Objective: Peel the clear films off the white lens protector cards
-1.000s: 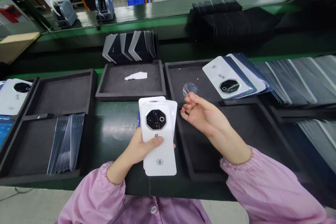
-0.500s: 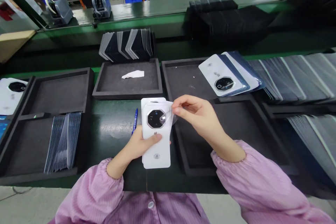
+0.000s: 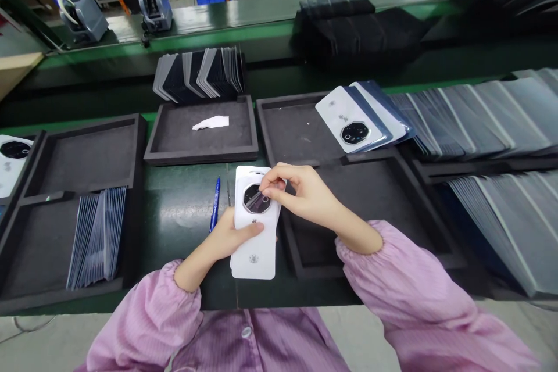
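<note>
My left hand (image 3: 230,236) is closed around the lower left side of white phone back covers (image 3: 253,247), with its thumb flat on the top one. At least two covers are stacked slightly out of line. The top cover has a black octagonal camera window (image 3: 256,199). My right hand (image 3: 300,192) pinches at the window's upper right, thumb and forefinger together on what looks like a clear film, which is hard to make out here. A blue pen (image 3: 215,204) lies on the green table just left of the covers.
A dark tray (image 3: 200,154) with a torn white paper scrap (image 3: 211,122) stands ahead. White covers (image 3: 349,122) lean in the right tray (image 3: 265,122). Several thin panels stand in the left tray (image 3: 138,157), with more rows at far right. Two grey tape dispensers (image 3: 156,7) sit on the back ledge.
My right hand has moved left from beside the covers to over the camera window. The clear film seen at the covers' right edge is now mostly hidden. My left hand keeps its hold.
</note>
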The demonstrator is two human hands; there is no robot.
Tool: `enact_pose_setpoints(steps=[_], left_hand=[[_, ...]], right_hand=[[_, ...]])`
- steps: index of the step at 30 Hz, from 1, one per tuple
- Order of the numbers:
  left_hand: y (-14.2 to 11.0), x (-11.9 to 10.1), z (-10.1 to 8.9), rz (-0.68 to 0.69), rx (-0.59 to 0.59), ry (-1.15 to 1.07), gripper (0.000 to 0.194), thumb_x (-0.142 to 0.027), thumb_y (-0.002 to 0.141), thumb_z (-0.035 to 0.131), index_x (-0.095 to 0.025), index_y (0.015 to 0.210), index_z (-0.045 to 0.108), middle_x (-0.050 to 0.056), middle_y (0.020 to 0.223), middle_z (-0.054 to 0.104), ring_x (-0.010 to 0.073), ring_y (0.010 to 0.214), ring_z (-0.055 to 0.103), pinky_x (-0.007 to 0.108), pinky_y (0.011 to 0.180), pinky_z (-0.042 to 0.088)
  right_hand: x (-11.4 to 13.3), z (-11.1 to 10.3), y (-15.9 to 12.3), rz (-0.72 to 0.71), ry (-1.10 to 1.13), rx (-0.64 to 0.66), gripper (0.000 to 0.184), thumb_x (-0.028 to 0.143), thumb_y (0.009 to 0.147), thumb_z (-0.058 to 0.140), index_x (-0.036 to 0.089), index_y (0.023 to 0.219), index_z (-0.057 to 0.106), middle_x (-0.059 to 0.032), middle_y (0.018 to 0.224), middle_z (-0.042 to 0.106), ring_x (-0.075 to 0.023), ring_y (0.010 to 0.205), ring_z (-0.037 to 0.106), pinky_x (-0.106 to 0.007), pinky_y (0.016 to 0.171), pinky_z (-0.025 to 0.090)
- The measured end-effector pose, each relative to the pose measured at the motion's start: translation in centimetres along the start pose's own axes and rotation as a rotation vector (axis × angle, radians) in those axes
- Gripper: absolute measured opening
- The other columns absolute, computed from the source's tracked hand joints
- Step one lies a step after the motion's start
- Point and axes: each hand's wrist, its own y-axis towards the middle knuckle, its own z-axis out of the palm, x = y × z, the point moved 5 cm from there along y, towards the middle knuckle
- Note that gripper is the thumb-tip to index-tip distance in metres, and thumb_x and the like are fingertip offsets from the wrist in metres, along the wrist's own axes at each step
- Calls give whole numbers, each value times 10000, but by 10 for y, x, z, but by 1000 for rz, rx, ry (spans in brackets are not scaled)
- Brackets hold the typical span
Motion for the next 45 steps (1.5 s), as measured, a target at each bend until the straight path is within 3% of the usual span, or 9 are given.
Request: enact_pose_setpoints(steps=[7, 10, 14, 18, 24, 33, 35, 41, 45], left_hand=[[-1, 2, -1, -1, -22, 33, 466, -460, 710, 843, -140, 1012, 691, 124, 898, 794, 333, 835, 772, 390, 711, 610], [-2, 3, -3, -1, -42, 55, 465, -478, 708, 841, -129, 981, 700, 133, 911, 793, 328, 834, 770, 385, 710, 611], [-2, 2, -3, 9, -51, 40, 487, -491, 693, 849, -126, 977, 699, 138, 904, 792, 312, 797, 769, 387, 702, 615], [-4, 0, -2, 42, -40, 34, 450, -489, 715, 834, -133, 960, 708, 134, 880, 791, 318, 827, 768, 390, 721, 619], [-4, -13, -13, 218, -199, 115, 490, -436, 693, 858, -137, 1056, 722, 116, 1006, 781, 273, 911, 742, 339, 786, 597], [-3, -7, -26, 241, -382, -33, 617, -638, 601, 852, -141, 948, 735, 125, 983, 790, 283, 896, 741, 322, 758, 588], [-3, -8, -27, 234, -415, -77, 620, -635, 578, 867, -145, 934, 736, 115, 961, 793, 272, 879, 742, 314, 744, 588], [-12, -16, -30, 177, -533, -285, 688, -606, 429, 932, -148, 882, 690, 70, 769, 765, 244, 660, 726, 323, 620, 585], [-16, -14, -24, 157, -461, -283, 628, -559, 496, 930, -138, 895, 689, 75, 736, 759, 244, 621, 719, 313, 588, 574]], right_hand=[[6, 8, -2, -194, -295, 38, 141, 212, 861, 629, 229, 743, 706, -12, 714, 688, -184, 699, 584, -396, 790, 412], [11, 10, -7, -357, -568, -137, 108, 280, 867, 677, 217, 941, 724, -46, 838, 674, -226, 817, 593, -457, 873, 349], [9, 4, -10, -379, -707, -331, 400, 431, 862, 690, 207, 1190, 643, -100, 1017, 619, -293, 953, 566, -485, 882, 340], [1, -18, -8, -185, -461, -507, 266, 355, 898, 618, 238, 1135, 594, -75, 979, 593, -268, 927, 562, -455, 861, 404], [-12, -1, -2, 109, 11, -172, 529, 344, 551, 927, 251, 928, 568, 50, 723, 556, -130, 597, 476, -281, 560, 412], [-17, 3, 2, 273, 514, -160, 441, 353, 600, 902, 214, 915, 628, -21, 802, 738, -188, 718, 700, -311, 671, 561], [-18, -4, 3, 245, 572, -255, 391, 331, 626, 874, 219, 902, 620, -8, 782, 727, -170, 683, 676, -287, 639, 542], [-32, -50, -8, 102, 562, -942, 209, 239, 679, 674, 265, 855, 565, 51, 771, 584, -135, 695, 566, -240, 638, 481], [-30, -35, 3, 153, 375, -605, 335, 326, 674, 758, 257, 925, 546, 27, 836, 584, -179, 791, 591, -272, 670, 501]])
